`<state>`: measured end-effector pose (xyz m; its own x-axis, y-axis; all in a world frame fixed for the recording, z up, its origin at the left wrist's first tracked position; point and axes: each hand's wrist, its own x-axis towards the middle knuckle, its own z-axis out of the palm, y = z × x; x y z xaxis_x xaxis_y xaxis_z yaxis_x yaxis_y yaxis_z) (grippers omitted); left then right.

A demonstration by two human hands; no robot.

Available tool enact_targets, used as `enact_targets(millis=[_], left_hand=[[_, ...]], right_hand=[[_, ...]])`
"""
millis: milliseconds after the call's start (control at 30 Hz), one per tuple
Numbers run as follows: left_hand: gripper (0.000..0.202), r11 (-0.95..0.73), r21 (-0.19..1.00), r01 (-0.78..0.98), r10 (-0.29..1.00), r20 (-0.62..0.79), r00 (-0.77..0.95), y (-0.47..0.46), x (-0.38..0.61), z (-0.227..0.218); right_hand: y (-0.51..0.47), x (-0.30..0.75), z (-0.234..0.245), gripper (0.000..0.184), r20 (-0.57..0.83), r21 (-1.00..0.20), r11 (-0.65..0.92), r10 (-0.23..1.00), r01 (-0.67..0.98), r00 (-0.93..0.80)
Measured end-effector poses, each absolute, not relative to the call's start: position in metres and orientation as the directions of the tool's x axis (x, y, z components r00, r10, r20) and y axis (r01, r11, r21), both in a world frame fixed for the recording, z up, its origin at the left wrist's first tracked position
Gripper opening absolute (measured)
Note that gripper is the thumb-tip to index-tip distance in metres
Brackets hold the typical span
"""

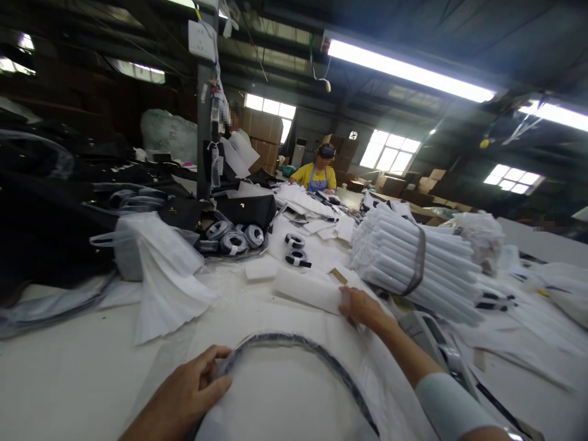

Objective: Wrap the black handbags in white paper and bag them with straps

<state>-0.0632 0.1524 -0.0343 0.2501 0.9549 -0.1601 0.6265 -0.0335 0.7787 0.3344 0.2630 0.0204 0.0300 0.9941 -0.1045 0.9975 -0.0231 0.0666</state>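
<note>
My left hand [195,383] is closed on the left side of a dark curved bag handle [316,346] wrapped in clear plastic. The handle arches over the white table in front of me, and its lower part runs out of view. Farther forward and to the right, my right hand [362,306] pinches the right end of a flat white foam sheet [307,291] between thumb and fingers. A small brown piece of card [339,275] lies just beyond that sheet.
A strapped bundle of white rolls [408,257] lies at right, with a grey tape dispenser-like device [432,340] nearer me. Coiled black straps [236,241], draped white sheets [160,269] and black bags [50,226] occupy the left. A person in yellow [316,174] works across the table.
</note>
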Motion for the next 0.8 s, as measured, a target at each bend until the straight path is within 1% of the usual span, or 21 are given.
enact_targets(millis=[133, 267, 367, 433, 533, 667, 800], left_hand=[[0.045, -0.065, 0.770, 0.635, 0.951, -0.144, 0.272, 0.152, -0.061, -0.036], [0.044, -0.063, 0.781, 0.621, 0.957, -0.129, 0.260, 0.151, -0.058, -0.037], [0.045, -0.052, 0.800, 0.597, 0.958, -0.128, 0.255, 0.151, -0.058, -0.040], [0.046, -0.046, 0.809, 0.586, 0.956, -0.134, 0.260, 0.151, -0.058, -0.040], [0.049, -0.024, 0.810, 0.586, 0.947, -0.169, 0.272, 0.151, -0.060, -0.034], [0.054, 0.016, 0.813, 0.583, 0.926, -0.232, 0.299, 0.151, -0.061, -0.025], [0.052, 0.015, 0.823, 0.568, 0.922, -0.231, 0.311, 0.149, -0.061, -0.023]], right_hand=[[0.271, 0.348, 0.021, 0.050, -0.155, 0.040, -0.008, 0.988, 0.999, 0.014], [0.278, 0.341, 0.036, 0.038, -0.168, 0.031, -0.025, 0.985, 0.999, 0.030], [0.289, 0.322, 0.052, 0.026, -0.126, 0.053, -0.055, 0.990, 0.997, 0.062], [0.302, 0.302, 0.059, 0.024, -0.065, 0.052, -0.054, 0.996, 0.997, 0.057], [0.329, 0.267, 0.058, 0.032, -0.014, -0.002, -0.037, 0.999, 0.999, 0.037], [0.359, 0.233, 0.038, 0.044, -0.100, -0.115, -0.042, 0.995, 0.992, 0.031], [0.371, 0.232, 0.025, 0.055, -0.145, -0.208, -0.042, 0.989, 0.977, 0.012]])
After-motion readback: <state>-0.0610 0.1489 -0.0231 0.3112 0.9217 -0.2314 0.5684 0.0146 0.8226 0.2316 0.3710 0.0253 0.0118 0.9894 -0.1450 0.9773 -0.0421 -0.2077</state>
